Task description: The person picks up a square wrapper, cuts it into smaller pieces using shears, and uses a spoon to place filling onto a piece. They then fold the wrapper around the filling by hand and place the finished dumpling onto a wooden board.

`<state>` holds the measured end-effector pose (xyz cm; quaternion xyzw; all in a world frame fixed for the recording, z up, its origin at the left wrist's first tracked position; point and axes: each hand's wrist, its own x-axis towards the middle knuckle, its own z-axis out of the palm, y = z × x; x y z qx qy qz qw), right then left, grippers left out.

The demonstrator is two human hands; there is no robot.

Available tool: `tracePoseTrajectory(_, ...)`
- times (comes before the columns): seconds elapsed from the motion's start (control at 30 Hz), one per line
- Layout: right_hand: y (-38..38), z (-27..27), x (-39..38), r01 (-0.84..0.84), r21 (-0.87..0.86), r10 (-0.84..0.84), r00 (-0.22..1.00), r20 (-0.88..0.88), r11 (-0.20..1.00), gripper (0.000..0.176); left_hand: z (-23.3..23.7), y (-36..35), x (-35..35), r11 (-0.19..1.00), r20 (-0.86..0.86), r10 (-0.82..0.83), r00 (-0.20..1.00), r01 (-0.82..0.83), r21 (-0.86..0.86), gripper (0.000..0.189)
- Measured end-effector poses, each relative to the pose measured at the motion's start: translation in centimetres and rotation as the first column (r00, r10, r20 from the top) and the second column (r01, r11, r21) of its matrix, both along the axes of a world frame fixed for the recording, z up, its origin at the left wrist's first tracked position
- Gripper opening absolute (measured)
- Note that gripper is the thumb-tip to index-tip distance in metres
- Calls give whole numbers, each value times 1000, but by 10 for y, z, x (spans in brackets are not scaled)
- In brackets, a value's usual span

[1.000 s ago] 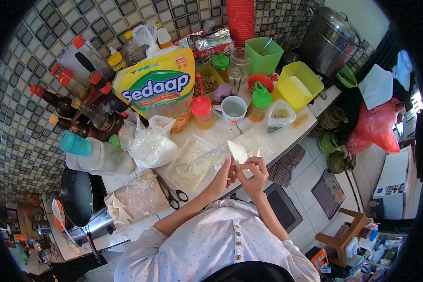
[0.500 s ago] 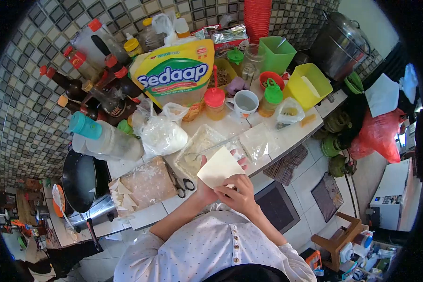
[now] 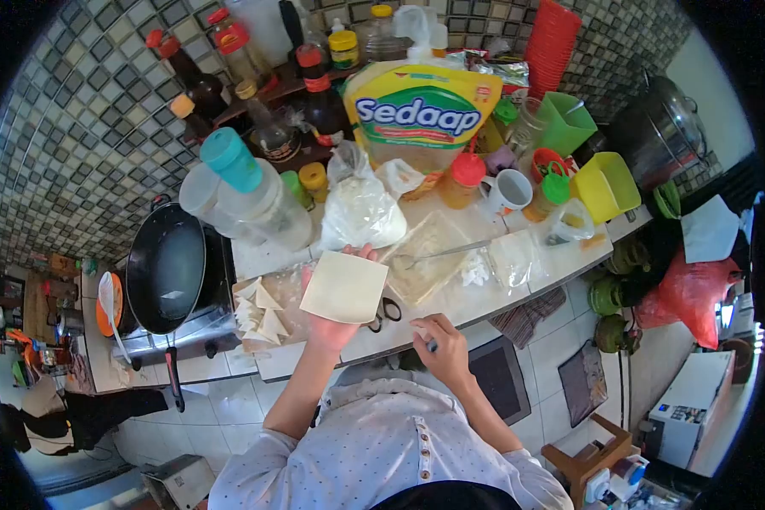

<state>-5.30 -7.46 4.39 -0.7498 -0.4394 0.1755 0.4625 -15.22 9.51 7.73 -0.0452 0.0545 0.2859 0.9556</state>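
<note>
A square, pale wrapper sheet (image 3: pixel 344 287) lies across my left hand (image 3: pixel 330 330), which is palm up beneath it, its fingertips showing past the top edge. My right hand (image 3: pixel 443 348) is to the right of the sheet, apart from it, with fingers curled around something small and greyish that I cannot make out. Folded pale triangles (image 3: pixel 260 313) lie on a floured board (image 3: pixel 293 285), partly hidden behind my left hand. Black-handled scissors (image 3: pixel 389 311) lie beside the board. A tray of white paste (image 3: pixel 425 255) with a spoon (image 3: pixel 450 251) in it sits beyond my hands.
A black wok (image 3: pixel 167 268) stands on the stove (image 3: pixel 187 340) at the left. Bottles, clear jars (image 3: pixel 268 208), a Sedaap bag (image 3: pixel 418 115), a bag of white powder (image 3: pixel 361 212), a mug (image 3: pixel 508 192) and a yellow container (image 3: pixel 605 187) line the counter's back.
The view has turned left. My left hand has moved left with the sheet, over the board's edge. My right hand has come away from the sheet.
</note>
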Motion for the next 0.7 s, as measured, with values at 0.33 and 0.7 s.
tracePoseTrajectory(0.33,43,-25,-45,37,-179,21,949,315,983,15,-6,-2,-56,998,-29,-6,1000,7,57,63)
tracePoseTrajectory(0.7,16,-19,-67,200,-345,-100,952,288,917,25,-12,4,-80,977,-62,-213,975,213,-7,47)
